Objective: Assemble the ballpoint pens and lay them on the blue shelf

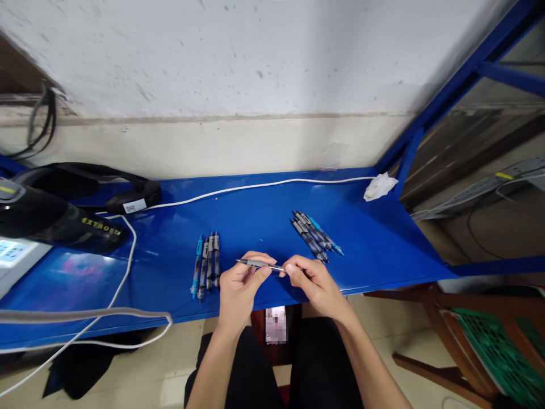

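Observation:
Above the front edge of the blue table, both my hands hold one grey pen [258, 263] lying nearly level. My left hand [242, 283] pinches its barrel between thumb and fingers, with the grey clip end pointing left. At the pen's other end, my right hand [313, 282] has its fingertips closed, and they cover the tip. Left of my left hand lies a row of pens [210, 262], several grey and one light blue. Beyond my right hand is a second slanted group of pens [310, 232], again grey ones with a light blue one.
The blue table [255, 218] runs along a wall. A white cable [238, 187] crosses it to a crumpled tissue [380, 187]. At left lie a black EXTRORD-marked object [63, 218], a black strap [128, 182] and a white power strip [21, 261]. A phone [276, 325] shows below the edge.

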`<state>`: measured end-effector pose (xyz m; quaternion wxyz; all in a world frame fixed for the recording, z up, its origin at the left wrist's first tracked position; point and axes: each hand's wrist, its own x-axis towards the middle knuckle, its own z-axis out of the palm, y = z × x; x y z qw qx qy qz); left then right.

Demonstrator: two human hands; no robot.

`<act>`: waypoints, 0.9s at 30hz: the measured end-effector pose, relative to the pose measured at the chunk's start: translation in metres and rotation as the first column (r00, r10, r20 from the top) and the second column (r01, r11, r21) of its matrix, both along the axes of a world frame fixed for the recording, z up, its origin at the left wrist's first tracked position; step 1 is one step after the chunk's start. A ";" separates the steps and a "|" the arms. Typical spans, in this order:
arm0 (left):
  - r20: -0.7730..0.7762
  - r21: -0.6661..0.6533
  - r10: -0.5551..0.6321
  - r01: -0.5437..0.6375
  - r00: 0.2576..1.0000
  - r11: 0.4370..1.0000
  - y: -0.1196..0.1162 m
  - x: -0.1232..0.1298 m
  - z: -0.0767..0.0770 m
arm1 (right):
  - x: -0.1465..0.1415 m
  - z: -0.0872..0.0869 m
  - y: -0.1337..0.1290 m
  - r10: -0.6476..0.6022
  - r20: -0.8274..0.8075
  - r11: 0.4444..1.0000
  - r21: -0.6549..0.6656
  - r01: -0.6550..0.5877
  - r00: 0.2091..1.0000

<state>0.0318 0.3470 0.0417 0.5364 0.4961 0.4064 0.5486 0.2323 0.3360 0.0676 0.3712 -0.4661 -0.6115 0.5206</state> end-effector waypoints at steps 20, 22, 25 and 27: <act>-0.041 0.007 0.060 -0.060 0.997 0.998 -0.003 0.002 0.001 | -0.002 -0.007 -0.005 -0.135 -0.077 0.990 0.040 0.138 0.988; -0.071 0.049 0.057 -0.054 0.996 0.997 -0.004 0.002 0.003 | 0.000 -0.008 -0.004 -0.119 -0.123 0.993 -0.007 0.119 0.985; -0.135 0.107 0.067 -0.052 0.989 0.993 -0.005 0.003 0.010 | 0.004 -0.007 0.000 -0.083 -0.213 0.991 -0.118 0.059 0.974; -0.159 0.131 0.068 -0.047 0.985 0.990 -0.005 0.003 0.012 | 0.006 -0.005 0.004 -0.049 -0.262 0.983 -0.184 0.000 0.964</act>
